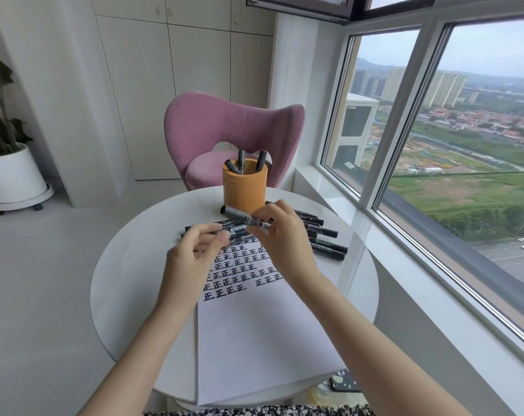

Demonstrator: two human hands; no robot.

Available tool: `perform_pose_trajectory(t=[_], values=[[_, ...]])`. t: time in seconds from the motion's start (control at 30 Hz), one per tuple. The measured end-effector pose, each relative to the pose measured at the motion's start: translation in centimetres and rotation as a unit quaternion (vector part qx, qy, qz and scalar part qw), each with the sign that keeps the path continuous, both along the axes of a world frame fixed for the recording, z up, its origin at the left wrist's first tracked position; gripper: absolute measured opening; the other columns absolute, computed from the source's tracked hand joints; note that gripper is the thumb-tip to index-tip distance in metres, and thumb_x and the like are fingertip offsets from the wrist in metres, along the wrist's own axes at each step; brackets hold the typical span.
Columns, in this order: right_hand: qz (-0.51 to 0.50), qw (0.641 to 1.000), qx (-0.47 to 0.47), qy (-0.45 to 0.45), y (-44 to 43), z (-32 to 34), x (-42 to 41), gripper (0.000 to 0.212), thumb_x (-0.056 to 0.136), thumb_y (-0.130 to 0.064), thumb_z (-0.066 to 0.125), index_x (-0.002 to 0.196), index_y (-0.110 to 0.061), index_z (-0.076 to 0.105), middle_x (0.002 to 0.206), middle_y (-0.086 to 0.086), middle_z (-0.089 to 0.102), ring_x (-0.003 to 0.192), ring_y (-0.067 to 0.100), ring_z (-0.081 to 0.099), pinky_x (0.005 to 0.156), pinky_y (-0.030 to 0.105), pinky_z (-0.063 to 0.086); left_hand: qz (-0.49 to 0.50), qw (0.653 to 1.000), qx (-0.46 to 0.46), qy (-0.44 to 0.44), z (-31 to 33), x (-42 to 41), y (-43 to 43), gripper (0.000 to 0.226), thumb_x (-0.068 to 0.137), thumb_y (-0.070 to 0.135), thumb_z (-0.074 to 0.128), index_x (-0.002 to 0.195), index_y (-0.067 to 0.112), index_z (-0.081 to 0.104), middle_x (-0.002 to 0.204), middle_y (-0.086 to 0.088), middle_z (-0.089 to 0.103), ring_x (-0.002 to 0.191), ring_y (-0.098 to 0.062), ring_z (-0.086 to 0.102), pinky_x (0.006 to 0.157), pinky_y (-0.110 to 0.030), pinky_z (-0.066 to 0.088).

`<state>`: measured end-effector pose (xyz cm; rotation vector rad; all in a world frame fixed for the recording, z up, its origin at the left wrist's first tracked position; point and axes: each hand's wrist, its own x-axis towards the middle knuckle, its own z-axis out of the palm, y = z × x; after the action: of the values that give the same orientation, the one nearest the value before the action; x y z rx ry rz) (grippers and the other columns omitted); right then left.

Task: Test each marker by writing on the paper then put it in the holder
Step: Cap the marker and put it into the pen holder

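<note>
My right hand (284,235) pinches a black marker (244,219) by one end, fingers curled round it, holding it level just before the orange holder (245,189) near the table's (119,283) far edge. It hangs over the top of the paper (260,331). My left hand (191,255) hovers beside it, fingers half curled; I cannot tell whether it grips anything.

I am counting three markers (241,159) standing in one holder (245,190); one held marker (242,218) aloft; about five loose markers (326,233) lying rightward, others leftward uncountable; one paper (263,325); one chair (233,121); one table (128,280).
</note>
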<state>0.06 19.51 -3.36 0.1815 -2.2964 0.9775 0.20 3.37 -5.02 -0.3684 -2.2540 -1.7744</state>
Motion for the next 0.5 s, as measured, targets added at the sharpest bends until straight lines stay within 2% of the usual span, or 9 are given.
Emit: perform_pose_trajectory(t=[0.1,0.2,0.27,0.33,0.43,0.5], values=[[-0.012,0.992,-0.125,0.007,0.4,1.9,-2.2,0.01,0.084,-0.016,0.07,0.088,-0.01,0.063,0.091,0.007,0.062,0.072,0.018,0.055,0.069,0.035,0.049,0.045,0.992,-0.113,0.036,-0.5,-1.2,-0.5,0.009,0.087,0.017,0.064,0.095,0.017,0.068,0.09,0.002,0.069,0.082,-0.009,0.063,0.074,-0.015,0.045],[-0.027,0.984,-0.177,0.003,0.7,3.8,-5.0,0.008,0.087,-0.02,0.067,0.089,-0.015,0.061,0.094,0.009,0.065,0.082,0.02,0.061,0.078,0.036,0.052,0.063,0.972,-0.217,0.069,-0.9,-1.8,-0.5,0.013,0.085,0.008,0.064,0.093,0.017,0.069,0.092,0.002,0.066,0.083,-0.014,0.059,0.075,-0.024,0.048],[-0.032,0.979,-0.201,0.012,0.7,5.0,-6.8,0.013,0.087,-0.02,0.067,0.081,-0.022,0.055,0.094,0.011,0.065,0.086,0.023,0.062,0.08,0.037,0.051,0.068,0.965,-0.241,0.081,-0.9,-2.1,-0.3,0.015,0.084,0.007,0.065,0.096,0.016,0.069,0.094,0.002,0.065,0.088,-0.017,0.058,0.079,-0.032,0.051],[-0.038,0.976,-0.211,0.025,0.7,6.1,-8.3,0.016,0.087,-0.019,0.066,0.08,-0.023,0.053,0.095,0.012,0.064,0.085,0.022,0.061,0.077,0.032,0.049,0.068,0.959,-0.26,0.09,-1.0,-2.4,-0.2,0.017,0.083,0.007,0.066,0.098,0.015,0.069,0.096,0.002,0.065,0.092,-0.018,0.056,0.082,-0.034,0.05],[-0.032,0.975,-0.215,0.045,0.7,7.3,-10.0,0.008,0.09,-0.014,0.062,0.093,-0.014,0.055,0.095,0.01,0.062,0.083,0.016,0.058,0.073,0.025,0.047,0.066,0.953,-0.28,0.091,-1.1,-2.8,-0.1,0.018,0.084,0.01,0.066,0.101,0.016,0.069,0.1,0.003,0.064,0.097,-0.018,0.054,0.084,-0.033,0.048],[-0.034,0.976,-0.208,0.048,0.5,7.8,-10.7,0.016,0.091,-0.012,0.06,0.105,-0.008,0.054,0.091,0.003,0.059,0.08,0.01,0.054,0.072,0.019,0.044,0.069,0.951,-0.287,0.091,-1.2,-2.8,-0.1,0.018,0.084,0.011,0.066,0.101,0.017,0.068,0.101,0.004,0.063,0.098,-0.017,0.052,0.084,-0.032,0.047]])
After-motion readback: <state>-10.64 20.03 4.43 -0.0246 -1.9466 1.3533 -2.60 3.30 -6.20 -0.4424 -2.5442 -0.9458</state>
